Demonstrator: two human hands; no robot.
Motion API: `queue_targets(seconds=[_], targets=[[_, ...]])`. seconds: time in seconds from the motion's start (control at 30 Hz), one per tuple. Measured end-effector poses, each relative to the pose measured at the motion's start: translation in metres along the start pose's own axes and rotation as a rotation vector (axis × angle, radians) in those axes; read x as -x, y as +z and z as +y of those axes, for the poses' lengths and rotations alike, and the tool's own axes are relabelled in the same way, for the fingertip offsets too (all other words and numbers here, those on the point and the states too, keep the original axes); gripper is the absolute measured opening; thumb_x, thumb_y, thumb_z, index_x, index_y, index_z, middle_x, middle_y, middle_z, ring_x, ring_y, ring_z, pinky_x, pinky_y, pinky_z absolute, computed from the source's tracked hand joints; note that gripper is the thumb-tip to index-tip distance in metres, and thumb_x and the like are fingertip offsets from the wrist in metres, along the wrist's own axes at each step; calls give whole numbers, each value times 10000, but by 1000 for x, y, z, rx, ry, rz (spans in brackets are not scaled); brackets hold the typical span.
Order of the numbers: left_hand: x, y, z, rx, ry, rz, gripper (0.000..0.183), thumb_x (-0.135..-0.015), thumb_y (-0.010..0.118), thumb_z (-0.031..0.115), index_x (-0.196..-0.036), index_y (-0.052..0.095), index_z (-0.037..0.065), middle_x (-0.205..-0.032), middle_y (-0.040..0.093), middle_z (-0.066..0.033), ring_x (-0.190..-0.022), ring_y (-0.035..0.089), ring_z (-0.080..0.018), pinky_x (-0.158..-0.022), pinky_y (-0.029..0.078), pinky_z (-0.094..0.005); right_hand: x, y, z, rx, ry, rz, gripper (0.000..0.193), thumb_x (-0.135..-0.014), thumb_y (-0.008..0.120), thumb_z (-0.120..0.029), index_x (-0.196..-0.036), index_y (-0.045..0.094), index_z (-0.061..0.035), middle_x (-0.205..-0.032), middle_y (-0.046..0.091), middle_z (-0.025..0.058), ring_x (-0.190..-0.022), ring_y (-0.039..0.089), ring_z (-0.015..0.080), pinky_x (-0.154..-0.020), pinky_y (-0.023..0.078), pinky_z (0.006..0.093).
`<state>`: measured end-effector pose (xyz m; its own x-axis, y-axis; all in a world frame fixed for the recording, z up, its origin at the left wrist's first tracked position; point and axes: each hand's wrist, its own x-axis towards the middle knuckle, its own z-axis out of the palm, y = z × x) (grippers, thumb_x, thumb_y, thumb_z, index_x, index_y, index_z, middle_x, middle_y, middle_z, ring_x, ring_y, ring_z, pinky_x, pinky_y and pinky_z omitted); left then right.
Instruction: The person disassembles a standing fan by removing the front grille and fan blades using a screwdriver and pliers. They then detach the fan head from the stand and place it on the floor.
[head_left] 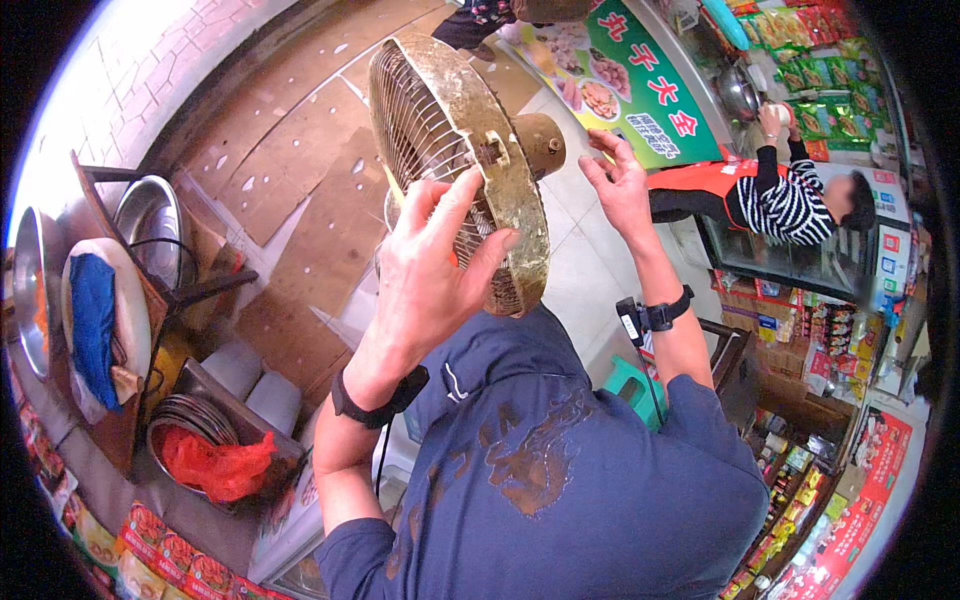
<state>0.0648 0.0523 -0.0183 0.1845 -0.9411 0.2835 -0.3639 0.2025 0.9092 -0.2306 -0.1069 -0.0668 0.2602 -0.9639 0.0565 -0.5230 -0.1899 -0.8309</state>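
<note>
A dirty, grease-stained electric fan [515, 200] stands tilted on edge in front of me, its wire grille turned to the left and its round motor housing [541, 147] to the right. My left hand [430, 265] is closed on the fan's near rim, with the thumb on the outer band and the fingers at the grille. To the right of the motor housing, my right hand [622, 188] is raised with its fingers apart, holding nothing. Both wrists wear black straps. What bears the fan's weight underneath is hidden.
Flattened cardboard [270, 200] covers the floor at the left. A low rack holds a metal basin [155, 225], a blue cloth [93, 325] and a red mesh bag [215, 462]. At the right, a person in a striped top [790, 205] stands by a counter. A green stool [632, 388] is near my right elbow.
</note>
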Motion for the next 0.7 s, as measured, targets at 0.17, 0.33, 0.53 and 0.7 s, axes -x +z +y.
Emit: queue_targets(seconds=[0.17, 0.33, 0.53, 0.7], targets=[[0, 2, -5, 49, 1, -20, 597, -878, 862, 177, -1410, 637, 25, -1117, 644, -176, -963, 714, -351, -804, 594, -431, 12, 16, -85, -22, -203, -204, 470, -980, 792, -135, -1411, 646, -18, -1331, 669, 90, -1204, 638, 174, -998, 504, 322], [-2, 4, -9, 40, 102, 38, 607, -871, 863, 163, -1423, 640, 46, -1111, 646, -169, -920, 726, -331, -754, 612, -429, 12, 28, -129, 59, -239, -309, 652, -915, 867, -324, -1448, 633, -30, -1353, 637, 82, -1207, 623, 186, -998, 503, 342], [-2, 6, -9, 39, 105, 19, 586, -871, 859, 143, -1412, 656, 48, -1105, 648, -168, -825, 732, -322, -666, 610, -420, 15, 30, -150, 247, -339, -297, 883, -774, 946, -504, -1445, 625, -30, -1348, 615, 108, -1171, 624, 216, -931, 520, 356], [-4, 9, -9, 93, 105, 19, 569, -879, 845, 130, -1409, 654, 45, -1101, 645, -163, -823, 733, -317, -657, 607, -412, 17, 32, -159, 306, -369, -249, 894, -697, 993, -448, -1412, 639, -45, -1307, 631, 124, -1146, 640, 249, -867, 528, 359]])
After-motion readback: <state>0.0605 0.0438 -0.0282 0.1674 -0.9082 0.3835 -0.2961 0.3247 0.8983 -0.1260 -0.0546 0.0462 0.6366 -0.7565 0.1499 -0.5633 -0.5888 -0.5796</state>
